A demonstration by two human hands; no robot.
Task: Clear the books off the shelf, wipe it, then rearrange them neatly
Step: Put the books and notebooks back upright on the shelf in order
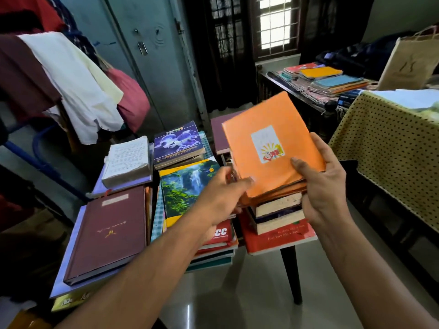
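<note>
An orange-covered book (268,143) with a white sticker tops a small bundle of thin orange books, tilted up above a stack of thick books (278,214). My right hand (325,184) grips the bundle's near right corner, thumb on the cover. My left hand (223,198) holds its left edge, fingers curled under. Around them lie a waterfall-cover book (187,191), a maroon hardback (109,231), a purple-cover book (178,141) and a coverless white book (128,160), all flat on a low table (289,269).
Clothes (71,79) hang over a rack at the left, in front of a grey metal cupboard (156,67). A dark side table (297,91) with more books stands by the window. A surface with a dotted yellow cloth (389,148) is at the right.
</note>
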